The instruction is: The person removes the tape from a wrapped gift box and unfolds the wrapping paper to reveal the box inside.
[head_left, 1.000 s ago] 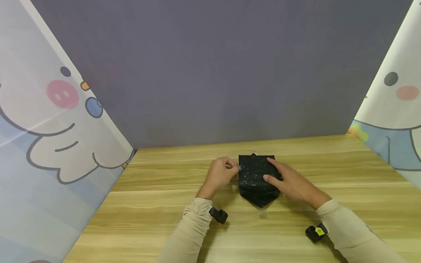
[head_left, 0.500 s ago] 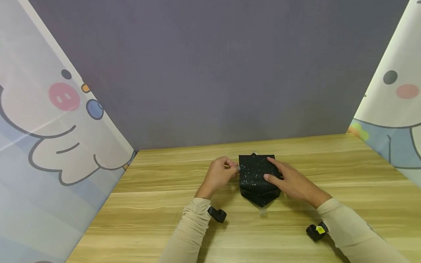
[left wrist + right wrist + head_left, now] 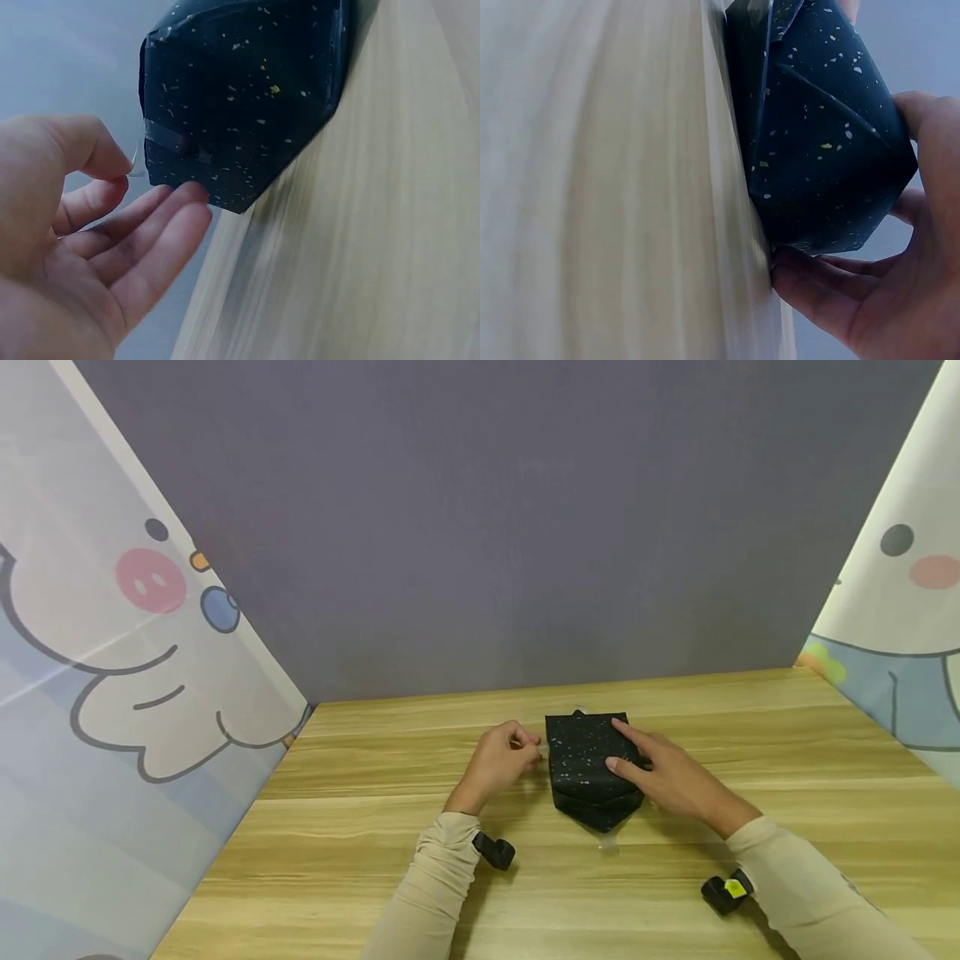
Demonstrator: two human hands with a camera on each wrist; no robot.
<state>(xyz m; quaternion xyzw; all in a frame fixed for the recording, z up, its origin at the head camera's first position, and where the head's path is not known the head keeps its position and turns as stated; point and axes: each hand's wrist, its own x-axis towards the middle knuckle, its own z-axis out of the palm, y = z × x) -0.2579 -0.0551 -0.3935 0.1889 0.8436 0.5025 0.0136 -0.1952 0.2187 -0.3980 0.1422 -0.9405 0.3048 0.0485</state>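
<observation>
A black package wrapped in white-speckled paper sits on the wooden table, its lower end folded to a point. My left hand is at its left side, thumb and index finger pinching the loose end of a strip of clear tape. That strip runs onto the package's side in the left wrist view, and the other fingertips reach its lower edge. My right hand grips the package from the right, thumb and index finger on top. In the right wrist view, other fingers curl against its end, close to the table.
Another bit of clear tape sticks out past the package's pointed end. A grey panel stands behind the wooden table. Cartoon-printed sheets rise at the left and right.
The package has shifted slightly right with my right hand, its pointed end swinging a little right. The gap between my left fingertips and its side has widened slightly.
</observation>
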